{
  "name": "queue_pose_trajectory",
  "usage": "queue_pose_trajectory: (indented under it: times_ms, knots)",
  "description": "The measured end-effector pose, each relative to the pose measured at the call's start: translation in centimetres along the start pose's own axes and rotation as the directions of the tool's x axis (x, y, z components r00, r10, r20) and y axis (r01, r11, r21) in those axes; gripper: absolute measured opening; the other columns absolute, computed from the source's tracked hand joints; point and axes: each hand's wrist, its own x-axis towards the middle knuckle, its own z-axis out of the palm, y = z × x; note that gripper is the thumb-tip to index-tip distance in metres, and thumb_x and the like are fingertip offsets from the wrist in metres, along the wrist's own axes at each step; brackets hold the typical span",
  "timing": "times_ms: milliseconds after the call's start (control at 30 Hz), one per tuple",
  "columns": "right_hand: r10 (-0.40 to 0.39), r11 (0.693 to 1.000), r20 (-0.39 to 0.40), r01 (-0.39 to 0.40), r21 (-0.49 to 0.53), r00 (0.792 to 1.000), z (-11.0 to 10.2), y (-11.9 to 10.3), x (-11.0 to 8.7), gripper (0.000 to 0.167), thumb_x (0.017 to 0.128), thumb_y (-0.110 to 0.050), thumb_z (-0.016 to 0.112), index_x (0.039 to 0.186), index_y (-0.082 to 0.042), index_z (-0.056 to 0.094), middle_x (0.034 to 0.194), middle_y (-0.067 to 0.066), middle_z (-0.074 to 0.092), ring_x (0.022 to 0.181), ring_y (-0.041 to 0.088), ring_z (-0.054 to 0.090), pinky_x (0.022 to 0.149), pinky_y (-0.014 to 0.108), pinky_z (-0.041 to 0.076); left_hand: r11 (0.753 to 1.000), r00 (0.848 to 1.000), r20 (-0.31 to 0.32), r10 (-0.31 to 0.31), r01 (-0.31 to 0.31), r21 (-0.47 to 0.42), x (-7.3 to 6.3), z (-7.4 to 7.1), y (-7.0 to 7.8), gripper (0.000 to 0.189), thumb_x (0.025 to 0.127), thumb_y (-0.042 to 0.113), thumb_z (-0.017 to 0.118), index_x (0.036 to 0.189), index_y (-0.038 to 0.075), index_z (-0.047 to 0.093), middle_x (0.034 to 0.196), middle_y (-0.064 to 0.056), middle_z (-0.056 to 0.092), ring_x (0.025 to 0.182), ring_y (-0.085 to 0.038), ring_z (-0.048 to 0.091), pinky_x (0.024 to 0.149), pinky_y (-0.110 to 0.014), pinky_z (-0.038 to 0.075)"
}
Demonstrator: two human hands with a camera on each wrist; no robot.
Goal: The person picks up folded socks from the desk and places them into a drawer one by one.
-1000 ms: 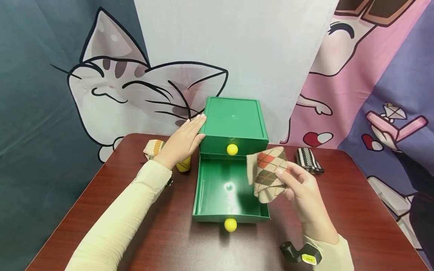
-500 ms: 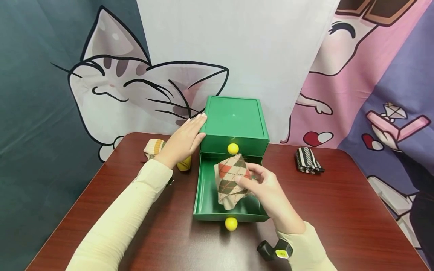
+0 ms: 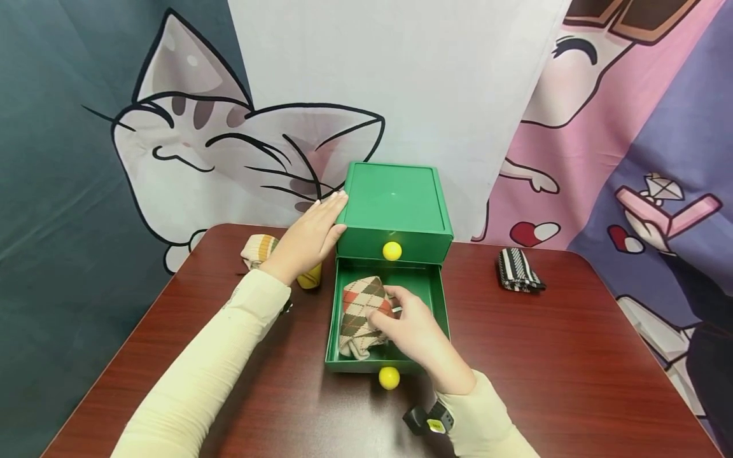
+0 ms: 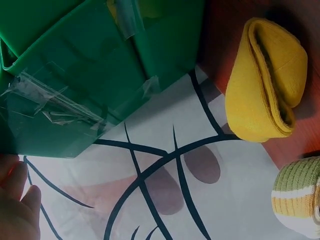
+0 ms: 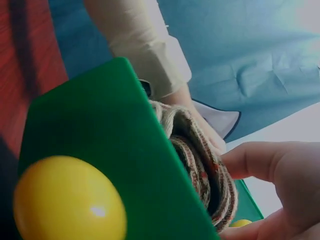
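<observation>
From the head view, my right hand (image 3: 413,331) is down inside the pulled-out bottom drawer (image 3: 438,305), fingers curled round the folded argyle sock (image 3: 361,308), which lies against the drawer's left wall, just left of that hand. My left hand (image 3: 306,238) lies flat, fingers straight, against the left side of the green box (image 3: 394,200), bracing it. To do this well I judge I should press the sock flat to the floor and let go only once it sits below the rim, keeping the left hand firm so the box does not slide on the tabletop (image 3: 572,356). Beyond my right hand, a striped sock (image 3: 518,270) lies well apart.

The left wrist view shows only the fingertips of that hand at the lower left corner, next to the box wall with its tape. A folded yellow sock (image 4: 265,80) and a green-and-yellow striped sock (image 4: 300,197) lie near it, not touched.

In the right wrist view, the sock's folded edge pokes above the drawer front, just behind the yellow knob (image 5: 67,200), with my fingers (image 5: 275,167) on it. I would tuck that edge lower.
</observation>
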Motion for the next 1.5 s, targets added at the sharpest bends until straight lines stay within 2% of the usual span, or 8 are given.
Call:
queue_pose_trajectory:
  times_ms: [300,633,933,1167,1300,1500]
  knots:
    - [-0.039,0.988,0.056,0.046,-0.146,0.998,1.4,0.0,0.1,0.057,0.091,-0.021,0.072,0.14,0.003,0.054,0.108,0.01,0.068,0.094,0.022,0.066,0.081,0.037,0.056,1.0,1.0,0.002,-0.01,0.01,0.001,0.0,-0.1,0.1,0.056,0.11,0.022,0.045,0.157,-0.004,0.031,0.162,-0.018,0.032,0.15,-0.034,0.029,0.126,-0.042,0.014]
    - [-0.05,0.965,0.077,0.068,-0.254,0.996,1.5,-0.2,0.1,0.053,0.095,-0.022,0.063,0.139,0.007,0.053,0.105,0.011,0.07,0.095,0.022,0.066,0.086,0.042,0.055,1.0,1.0,-0.001,-0.006,0.006,0.001,0.1,-0.1,0.1,0.055,0.109,0.021,0.046,0.156,-0.005,0.031,0.161,-0.019,0.033,0.15,-0.035,0.03,0.126,-0.041,0.015]
    - [-0.054,0.969,0.034,0.061,-0.239,0.998,0.3,-0.4,-0.2,0.042,0.095,-0.023,0.068,0.128,0.002,0.065,0.1,0.005,0.072,0.087,0.019,0.071,0.075,0.035,0.058,1.0,1.0,0.004,-0.009,0.009,0.008,0.1,-0.1,0.0,0.056,0.11,0.022,0.045,0.157,-0.004,0.03,0.162,-0.018,0.032,0.15,-0.035,0.029,0.126,-0.043,0.016]
    - [-0.08,0.978,-0.022,0.074,-0.195,0.997,-0.6,-0.3,-0.7,0.031,0.095,-0.019,0.07,0.122,-0.003,0.071,0.1,0.003,0.071,0.085,0.017,0.071,0.076,0.035,0.058,1.0,1.0,0.009,-0.013,0.013,-0.002,0.0,-0.1,0.1,0.057,0.109,0.023,0.045,0.157,-0.004,0.03,0.162,-0.018,0.032,0.151,-0.033,0.028,0.126,-0.043,0.016]
    - [-0.161,0.979,-0.108,0.144,-0.146,0.981,-2.0,0.1,-0.7,0.023,0.094,-0.014,0.07,0.116,-0.007,0.074,0.1,0.003,0.073,0.084,0.017,0.07,0.074,0.033,0.058,1.0,1.0,0.01,-0.012,0.012,-0.001,0.0,-0.1,0.1,0.057,0.109,0.022,0.046,0.157,-0.004,0.03,0.162,-0.019,0.032,0.15,-0.034,0.029,0.126,-0.044,0.016]
    - [-0.3,0.954,-0.255,0.292,-0.068,0.919,-5.0,1.4,-0.5,0.013,0.096,-0.009,0.07,0.107,-0.007,0.076,0.09,0.009,0.075,0.08,0.014,0.07,0.07,0.024,0.057,1.0,1.0,0.012,-0.015,0.015,-0.004,0.0,-0.1,0.2,0.057,0.109,0.021,0.047,0.157,-0.004,0.03,0.162,-0.019,0.031,0.151,-0.033,0.028,0.126,-0.042,0.014]
